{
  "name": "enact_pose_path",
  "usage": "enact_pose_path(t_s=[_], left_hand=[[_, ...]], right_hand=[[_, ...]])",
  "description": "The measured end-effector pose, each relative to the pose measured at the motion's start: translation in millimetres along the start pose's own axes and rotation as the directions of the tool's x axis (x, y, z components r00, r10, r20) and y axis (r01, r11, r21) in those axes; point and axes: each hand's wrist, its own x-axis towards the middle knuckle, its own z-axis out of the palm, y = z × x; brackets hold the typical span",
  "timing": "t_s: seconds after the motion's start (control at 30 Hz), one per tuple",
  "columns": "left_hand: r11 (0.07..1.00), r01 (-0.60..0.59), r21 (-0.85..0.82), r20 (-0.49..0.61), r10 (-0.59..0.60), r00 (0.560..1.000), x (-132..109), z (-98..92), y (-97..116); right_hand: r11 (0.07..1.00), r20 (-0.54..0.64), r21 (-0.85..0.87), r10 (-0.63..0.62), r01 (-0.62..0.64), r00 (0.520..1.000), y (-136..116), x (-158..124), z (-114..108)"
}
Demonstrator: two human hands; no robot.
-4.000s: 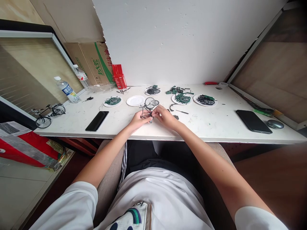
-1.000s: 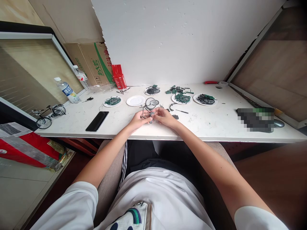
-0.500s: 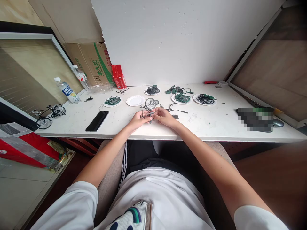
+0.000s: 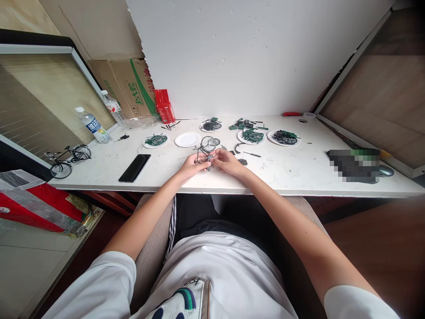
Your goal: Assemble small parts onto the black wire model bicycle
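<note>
Both hands' grip (image 4: 210,162) over white desk (image 4: 299,173), white wall (image 4: 252,57)

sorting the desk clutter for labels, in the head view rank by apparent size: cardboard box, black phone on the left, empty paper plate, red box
1. cardboard box, clearly largest
2. black phone
3-4. empty paper plate and red box look alike; unranked, since the box sits farther back.

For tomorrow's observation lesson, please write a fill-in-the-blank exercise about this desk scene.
1. Both hands, left hand and right hand, hold a small model ____ .
2. The black phone lies to the ____ of the hands.
3. The finished model bicycle stands near the desk's ____ end.
4. The empty paper plate is ____ in colour.

Missing words: bicycle; left; left; white
</note>
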Motion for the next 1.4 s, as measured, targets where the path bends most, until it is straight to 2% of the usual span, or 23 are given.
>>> enact_pose_path(t_s=[1.4], left_hand=[[1.0,0.015,0.024,-0.021,-0.014,1.0,-0.4,1.3,0.3]], right_hand=[[0.998,-0.016,-0.055,0.007,-0.008,1.0,-9.5,-3.2,4.6]])
